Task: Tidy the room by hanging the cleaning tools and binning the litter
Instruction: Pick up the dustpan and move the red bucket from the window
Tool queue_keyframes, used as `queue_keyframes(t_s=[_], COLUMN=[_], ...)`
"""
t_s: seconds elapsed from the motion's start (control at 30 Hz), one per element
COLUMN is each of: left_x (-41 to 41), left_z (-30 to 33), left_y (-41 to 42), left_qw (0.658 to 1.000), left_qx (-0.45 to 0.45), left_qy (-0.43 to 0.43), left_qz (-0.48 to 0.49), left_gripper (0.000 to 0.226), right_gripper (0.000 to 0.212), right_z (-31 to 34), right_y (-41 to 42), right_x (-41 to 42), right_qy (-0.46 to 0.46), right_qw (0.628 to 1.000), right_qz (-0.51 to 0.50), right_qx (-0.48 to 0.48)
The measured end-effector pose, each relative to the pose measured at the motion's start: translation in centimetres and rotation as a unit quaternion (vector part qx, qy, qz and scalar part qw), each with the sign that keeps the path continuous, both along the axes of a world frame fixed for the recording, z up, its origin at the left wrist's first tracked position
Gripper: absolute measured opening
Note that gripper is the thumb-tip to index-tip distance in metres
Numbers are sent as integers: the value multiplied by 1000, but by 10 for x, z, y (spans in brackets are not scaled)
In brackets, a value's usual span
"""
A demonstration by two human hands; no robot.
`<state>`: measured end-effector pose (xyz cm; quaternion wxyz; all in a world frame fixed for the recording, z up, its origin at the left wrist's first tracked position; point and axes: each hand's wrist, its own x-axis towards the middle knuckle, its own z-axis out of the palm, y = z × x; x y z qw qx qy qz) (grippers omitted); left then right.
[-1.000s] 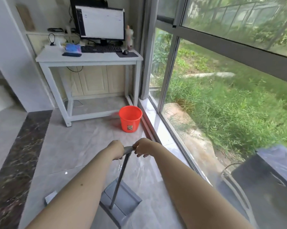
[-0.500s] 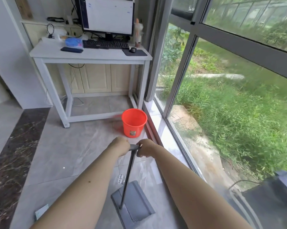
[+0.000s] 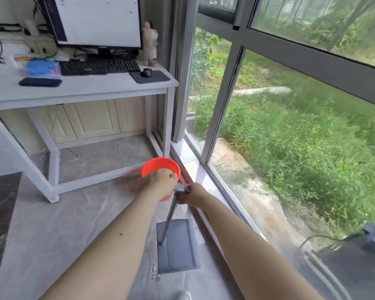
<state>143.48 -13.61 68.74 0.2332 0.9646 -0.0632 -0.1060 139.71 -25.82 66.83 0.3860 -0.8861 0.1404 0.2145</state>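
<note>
A person stands on a grey tiled floor beside a tall window, both bare arms reaching forward and down. The left hand (image 3: 163, 179) and the right hand (image 3: 192, 194) each curl round the crossbar at the top of a grey long-handled dustpan (image 3: 176, 245), so each hand's grip is closed on that bar, 1 hand at each end. The left hand sits slightly farther forward, overlapping the view of an orange bucket (image 3: 160, 167).

Taking the bucket as landmark: the dustpan's flat pan lies on or just above the floor on the near side of the bucket, toward the person; which cannot be told. Its metal shaft rises from the pan, leaning forward, to end just in front of the bucket's near rim. That long axis runs from the person's feet toward the bucket, so tipping or carrying the pan forward would likely bring it to the bucket. A small silvery scrap (image 3: 153, 271) lies on the floor just left of the pan's near edge. Beyond the bucket stands a white surface (image 3: 80, 88) carrying a monitor and keyboard.
</note>
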Motion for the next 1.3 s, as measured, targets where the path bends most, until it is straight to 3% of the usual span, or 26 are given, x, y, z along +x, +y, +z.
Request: queue_keyframes(t_s=[0.13, 0.2, 0.27, 0.33, 0.43, 0.53, 0.67, 0.77, 0.93, 1.03, 1.17, 1.3], left_x=[61, 87, 116, 143, 176, 206, 257, 288, 346, 385, 424, 455], left_z=[2, 4, 5, 5, 3, 0, -4, -11, -38, -58, -90, -125], left_y=[-19, -29, -41, -51, -60, -66, -72, -77, -77, -70, -60, -59], left_qw=[1000, 1000, 1000, 1000, 999, 999, 996, 992, 981, 980, 976, 976], left_qx=[19, 16, 4, -5, -23, -42, -71, -110, -173, -150, -139, -122], left_qy=[-16, -13, -12, -18, -17, 9, 34, 49, 89, 131, 164, 177], left_qz=[10, 1, 0, 7, 17, 28, 40, 30, 21, -9, -44, -42], left_gripper=[29, 28, 30, 31, 30, 30, 36, 35, 36, 32, 38, 37], right_gripper=[28, 11, 28, 27, 5, 37, 11, 19, 25, 17, 24, 20], right_z=[-15, -20, -24, -27, -21, -18, -21, -32, -49, -64, -85, -108], right_y=[-19, -29, -42, -54, -63, -72, -70, -67, -58, -46, -39, -40], right_x=[53, 75, 102, 129, 156, 182, 221, 248, 306, 340, 377, 407], right_qy=[-20, -47, -77, -108, -117, -123, -117, -135, -89, -57, -6, 43], right_qw=[994, 994, 993, 990, 989, 988, 991, 991, 990, 986, 975, 972], right_qz=[-40, -37, -35, -25, -47, -39, -7, -24, -103, -131, -193, -170], right_qx=[100, 92, 82, 83, 80, 87, 60, 8, -48, -89, -105, -157])
